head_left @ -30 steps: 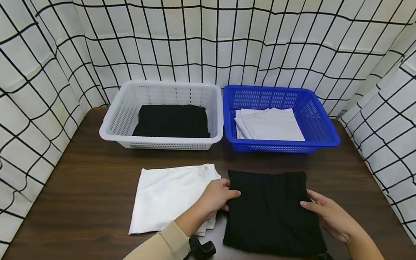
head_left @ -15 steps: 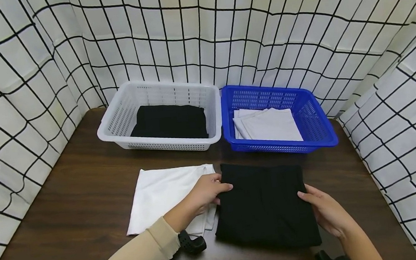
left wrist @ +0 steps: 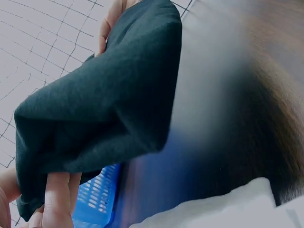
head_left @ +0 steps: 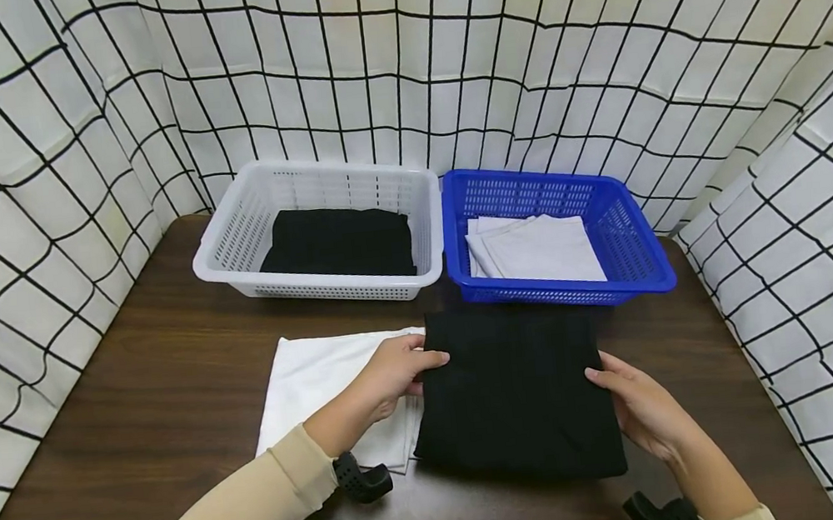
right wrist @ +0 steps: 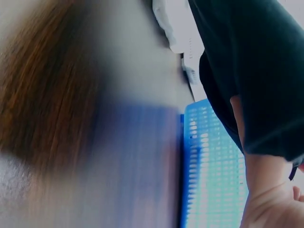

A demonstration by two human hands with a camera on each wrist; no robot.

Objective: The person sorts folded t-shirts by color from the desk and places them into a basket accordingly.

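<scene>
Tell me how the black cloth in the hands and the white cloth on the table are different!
Colour: the black cloth is dark, while the white cloth is pale.
Place: the black cloth is lifted up; the white cloth lies on the table.
Holding: the left hand and right hand hold the black cloth by its sides; neither grips the white cloth.
Same: both look folded.
</scene>
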